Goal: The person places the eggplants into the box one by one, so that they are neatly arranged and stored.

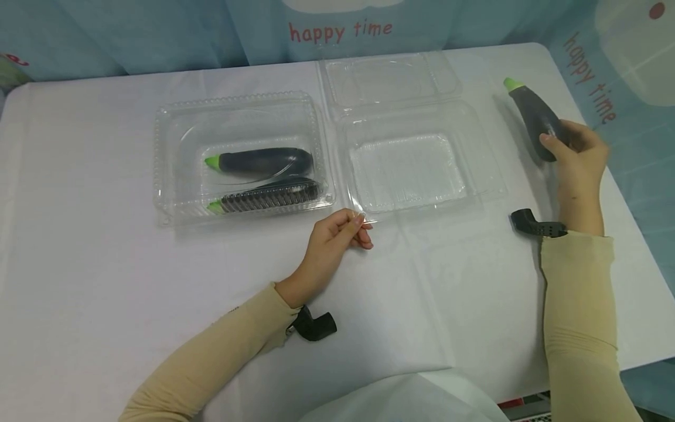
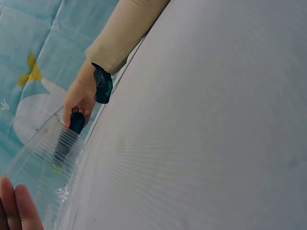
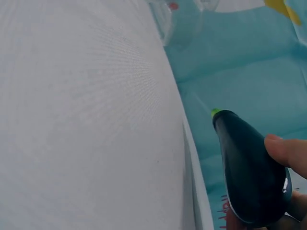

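Observation:
My right hand (image 1: pixel 559 140) grips the fat end of a dark purple eggplant (image 1: pixel 534 114) with a green tip, at the table's far right edge. The right wrist view shows that eggplant (image 3: pixel 249 167) with my thumb (image 3: pixel 287 151) on its side. My left hand (image 1: pixel 361 225) pinches the front left corner of an open clear plastic container (image 1: pixel 422 208), fingers curled on its rim. The open container's tray holds nothing, and its lid (image 1: pixel 390 79) lies folded back. In the left wrist view my fingertips (image 2: pixel 21 208) are beside the clear plastic (image 2: pixel 43 167).
A closed clear container (image 1: pixel 237 111) stands left of the open one and holds two eggplants (image 1: pixel 263 160) (image 1: pixel 269 196). The table (image 1: pixel 105 264) is covered in white cloth. A blue cloth (image 1: pixel 158 35) printed "happy time" hangs behind it and to the right.

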Available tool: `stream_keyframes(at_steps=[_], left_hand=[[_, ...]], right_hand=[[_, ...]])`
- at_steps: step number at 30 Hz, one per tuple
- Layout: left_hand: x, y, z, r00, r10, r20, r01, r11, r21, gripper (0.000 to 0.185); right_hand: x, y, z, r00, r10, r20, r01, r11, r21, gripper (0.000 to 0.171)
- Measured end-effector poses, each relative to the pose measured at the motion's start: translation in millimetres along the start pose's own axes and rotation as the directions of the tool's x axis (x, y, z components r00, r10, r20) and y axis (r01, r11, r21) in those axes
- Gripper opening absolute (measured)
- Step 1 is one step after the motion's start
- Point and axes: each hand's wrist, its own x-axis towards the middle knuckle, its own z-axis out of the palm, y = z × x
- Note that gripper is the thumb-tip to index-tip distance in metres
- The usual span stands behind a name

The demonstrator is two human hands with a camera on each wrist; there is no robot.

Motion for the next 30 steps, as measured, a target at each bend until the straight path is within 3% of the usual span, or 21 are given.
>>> stream_keyframes(at_steps=[4, 15, 24, 30], left_hand=[[-0.6, 1.2, 0.7, 1.000, -0.003, -0.004, 0.003, 1.000, -0.002, 0.019], [-0.2, 1.1, 0.9, 1.000, -0.006, -0.011, 0.006, 1.000, 0.000, 0.019], [-0.7, 1.1, 1.4, 1.000, -0.015, -0.016, 0.015, 1.000, -0.002, 0.019], [-0.9, 0.5, 0.5, 1.000, -0.016, -0.017, 0.016, 1.000, -0.006, 0.017]], right_hand=[[-0.1, -1.1, 1.8, 1.000, -0.019, -0.010, 0.019, 1.000, 0.001, 0.044], [-2.2, -6.0, 5.1, 0.998, -0.060, 0.034, 0.054, 0.989, 0.137, 0.040], [-5.9, -11.6, 8.1, 0.996, -0.071, 0.046, 0.064, 0.988, 0.139, 0.040], [-9.6, -16.5, 12.0, 0.990, -0.121, 0.074, 0.104, 0.974, 0.203, 0.039]])
